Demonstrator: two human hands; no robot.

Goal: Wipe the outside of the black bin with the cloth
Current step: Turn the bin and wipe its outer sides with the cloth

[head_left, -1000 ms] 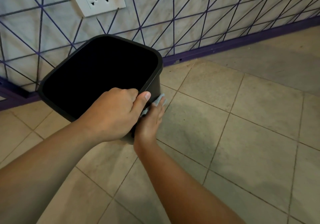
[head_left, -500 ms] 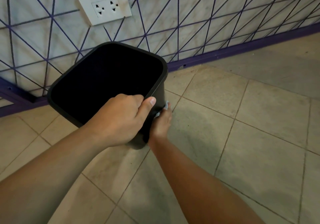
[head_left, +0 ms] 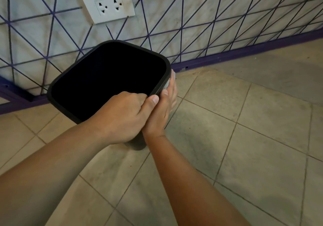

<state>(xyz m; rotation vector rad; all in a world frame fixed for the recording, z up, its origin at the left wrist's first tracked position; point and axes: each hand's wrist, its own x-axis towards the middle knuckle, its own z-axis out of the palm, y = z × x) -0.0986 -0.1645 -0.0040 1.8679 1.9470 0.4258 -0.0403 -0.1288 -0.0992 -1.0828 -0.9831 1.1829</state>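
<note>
Both bare forearms are reaching in from the near edge toward the black bin (head_left: 66, 86). The left hand (head_left: 122, 117) is curling over the bin's near rim, fingers inside and thumb outside, its grip grasping that rim. Just right of it, the right hand (head_left: 161, 110) is lying flat along the bin's right outer wall, its grip pressing the pale cloth (head_left: 167, 84) against it. The bin is sitting on the tiled floor (head_left: 244, 147), with a wall socket (head_left: 107, 5) beyond.
</note>
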